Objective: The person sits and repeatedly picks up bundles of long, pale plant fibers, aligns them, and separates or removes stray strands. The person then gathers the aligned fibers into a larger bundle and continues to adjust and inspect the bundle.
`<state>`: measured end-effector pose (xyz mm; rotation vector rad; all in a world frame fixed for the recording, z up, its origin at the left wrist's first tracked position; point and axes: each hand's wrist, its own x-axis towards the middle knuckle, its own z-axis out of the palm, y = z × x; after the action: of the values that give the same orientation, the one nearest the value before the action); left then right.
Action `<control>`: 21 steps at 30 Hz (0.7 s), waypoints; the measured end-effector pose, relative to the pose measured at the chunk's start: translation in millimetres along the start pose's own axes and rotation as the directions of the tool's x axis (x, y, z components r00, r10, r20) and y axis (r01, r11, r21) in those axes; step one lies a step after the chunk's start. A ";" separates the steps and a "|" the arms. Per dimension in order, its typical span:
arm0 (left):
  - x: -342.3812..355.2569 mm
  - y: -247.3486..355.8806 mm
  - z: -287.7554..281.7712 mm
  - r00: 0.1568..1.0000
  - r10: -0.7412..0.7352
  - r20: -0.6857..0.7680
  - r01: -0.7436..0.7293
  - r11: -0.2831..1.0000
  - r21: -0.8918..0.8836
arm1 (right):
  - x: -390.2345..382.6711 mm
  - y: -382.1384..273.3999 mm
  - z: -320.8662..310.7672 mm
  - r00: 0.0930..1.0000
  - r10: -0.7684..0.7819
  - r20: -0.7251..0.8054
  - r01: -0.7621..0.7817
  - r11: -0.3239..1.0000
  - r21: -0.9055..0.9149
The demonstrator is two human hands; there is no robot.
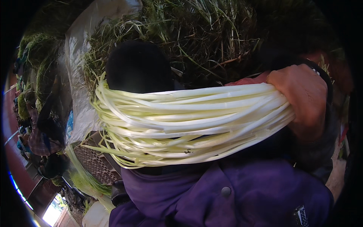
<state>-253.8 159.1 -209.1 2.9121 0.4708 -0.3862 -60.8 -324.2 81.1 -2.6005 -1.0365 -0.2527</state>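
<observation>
My right hand [302,96] is closed around one end of a thick bunch of long white stalks [196,113], which look like spring onions. The bunch stretches leftward across my lap, and its far-left ends turn pale yellow-green and fan out loosely. A small dark curled speck [187,151] lies on the lower stalks. Beneath and in front of the bunch is the purple garment [223,189] that I wear, with a round snap on it. My left hand does not show.
A large heap of tangled green stalks [211,34] lies beyond my dark-clad knee [138,68]. Pale plastic sheeting [77,83] runs down the left side, beside a perforated crate [96,160] and loose greens [85,181]. Another person in a checked garment [41,136] is at the far left.
</observation>
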 end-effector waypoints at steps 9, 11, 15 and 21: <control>18.9 -0.6 14.6 1.000 0.002 0.016 0.001 0.989 -0.150 | 37.8 -28.9 26.9 1.000 0.013 0.015 -0.012 1.000 -0.020; 20.1 -2.4 18.8 0.999 -0.010 0.031 0.016 0.980 -0.197 | 45.7 -30.0 31.9 0.999 -0.038 0.010 0.038 0.999 -0.035; 22.0 -6.8 27.9 0.993 -0.040 0.112 0.077 0.936 -0.344 | 50.1 -30.9 34.4 0.998 -0.055 0.024 0.056 0.997 -0.056; 18.1 -24.8 36.2 0.863 -0.088 0.498 0.467 0.516 -0.718 | 42.1 -41.2 13.3 0.999 -0.041 -0.008 0.040 0.989 -0.141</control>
<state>-253.5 180.1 -251.6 1.7514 0.8012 -0.5946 -58.6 -264.5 90.3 -2.7016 -1.1059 -0.3626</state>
